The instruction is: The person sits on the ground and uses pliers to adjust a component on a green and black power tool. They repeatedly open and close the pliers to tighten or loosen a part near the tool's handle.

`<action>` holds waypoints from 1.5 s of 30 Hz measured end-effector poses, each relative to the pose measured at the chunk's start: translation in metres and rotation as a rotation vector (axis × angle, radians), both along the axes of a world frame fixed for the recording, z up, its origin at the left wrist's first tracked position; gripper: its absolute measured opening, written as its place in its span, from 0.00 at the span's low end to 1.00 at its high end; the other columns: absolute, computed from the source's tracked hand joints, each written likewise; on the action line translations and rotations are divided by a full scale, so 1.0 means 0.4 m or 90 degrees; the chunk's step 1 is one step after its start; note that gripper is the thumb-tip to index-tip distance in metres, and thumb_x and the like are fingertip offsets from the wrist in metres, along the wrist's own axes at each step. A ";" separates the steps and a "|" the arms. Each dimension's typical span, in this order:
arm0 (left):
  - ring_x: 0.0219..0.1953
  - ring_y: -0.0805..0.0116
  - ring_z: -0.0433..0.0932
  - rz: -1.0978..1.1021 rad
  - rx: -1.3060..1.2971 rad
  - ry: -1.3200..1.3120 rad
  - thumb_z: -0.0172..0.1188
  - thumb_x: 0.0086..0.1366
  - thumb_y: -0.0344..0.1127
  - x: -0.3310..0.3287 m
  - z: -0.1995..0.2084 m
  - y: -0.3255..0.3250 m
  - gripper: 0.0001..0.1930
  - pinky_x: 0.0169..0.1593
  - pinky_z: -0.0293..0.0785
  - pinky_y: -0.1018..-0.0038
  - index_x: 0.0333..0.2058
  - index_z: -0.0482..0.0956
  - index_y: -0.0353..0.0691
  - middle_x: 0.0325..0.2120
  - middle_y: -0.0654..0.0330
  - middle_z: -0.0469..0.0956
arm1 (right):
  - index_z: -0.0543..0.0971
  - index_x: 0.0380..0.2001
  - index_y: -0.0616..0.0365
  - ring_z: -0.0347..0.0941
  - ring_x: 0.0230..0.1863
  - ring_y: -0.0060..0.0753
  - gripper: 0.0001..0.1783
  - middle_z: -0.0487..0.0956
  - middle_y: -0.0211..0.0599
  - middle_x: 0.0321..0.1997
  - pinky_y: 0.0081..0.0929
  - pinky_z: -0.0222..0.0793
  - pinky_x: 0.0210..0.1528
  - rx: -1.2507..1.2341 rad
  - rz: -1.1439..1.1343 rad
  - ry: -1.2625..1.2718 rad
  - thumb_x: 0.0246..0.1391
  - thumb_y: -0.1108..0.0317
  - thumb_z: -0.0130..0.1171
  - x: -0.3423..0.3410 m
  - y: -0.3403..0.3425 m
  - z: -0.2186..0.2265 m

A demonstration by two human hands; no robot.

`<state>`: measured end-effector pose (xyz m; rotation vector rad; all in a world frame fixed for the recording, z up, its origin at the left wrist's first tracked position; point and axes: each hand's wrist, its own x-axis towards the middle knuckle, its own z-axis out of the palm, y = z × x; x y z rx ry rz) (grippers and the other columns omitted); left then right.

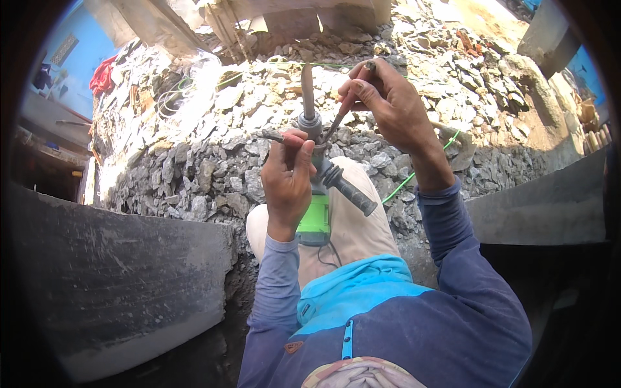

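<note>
A green and grey demolition hammer (314,216) stands between my legs, its chisel bit (307,90) pointing away from me. Its black side handle (352,191) sticks out to the right. My right hand (391,107) is closed around a slim tool with a reddish handle (349,102), whose lower end reaches the hammer's front collar. Left of the collar, my left hand (288,174) pinches a slim red piece with a dark grey end (273,136). Whether the two held pieces join cannot be told, since fingers and the collar hide that spot.
Broken stone (194,174) covers the ground ahead. A green cable (398,187) runs over it at the right, and pale looped wire (178,97) lies at the left. Concrete slabs flank me at left (129,278) and right (537,210). A red cloth (102,76) hangs far left.
</note>
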<state>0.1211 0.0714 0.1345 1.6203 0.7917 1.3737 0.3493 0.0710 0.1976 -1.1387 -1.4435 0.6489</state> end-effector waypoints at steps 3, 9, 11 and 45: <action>0.28 0.81 0.76 0.000 0.005 0.019 0.63 0.80 0.29 0.009 0.016 0.000 0.04 0.31 0.72 0.79 0.45 0.78 0.35 0.41 0.63 0.83 | 0.75 0.50 0.67 0.89 0.46 0.37 0.11 0.86 0.47 0.46 0.37 0.90 0.52 0.010 -0.006 0.010 0.80 0.67 0.52 0.006 -0.002 -0.004; 0.29 0.82 0.75 -0.010 0.011 0.062 0.61 0.81 0.32 0.015 0.024 0.007 0.08 0.33 0.72 0.80 0.52 0.78 0.35 0.43 0.63 0.82 | 0.76 0.49 0.68 0.90 0.49 0.40 0.10 0.89 0.48 0.45 0.36 0.86 0.53 0.016 -0.017 0.053 0.77 0.69 0.55 0.001 -0.002 -0.013; 0.29 0.81 0.75 -0.007 0.013 0.074 0.61 0.81 0.32 0.016 0.024 0.010 0.08 0.33 0.72 0.80 0.52 0.78 0.35 0.43 0.63 0.82 | 0.76 0.48 0.68 0.90 0.48 0.38 0.10 0.88 0.48 0.45 0.36 0.87 0.53 0.026 -0.021 0.035 0.77 0.68 0.55 -0.002 -0.005 -0.015; 0.27 0.79 0.75 0.033 0.080 0.140 0.59 0.82 0.34 0.013 0.024 0.026 0.11 0.32 0.72 0.77 0.54 0.80 0.34 0.32 0.62 0.82 | 0.77 0.47 0.63 0.88 0.36 0.54 0.11 0.87 0.53 0.36 0.42 0.81 0.35 0.133 -0.131 -0.057 0.72 0.66 0.64 -0.081 -0.086 -0.038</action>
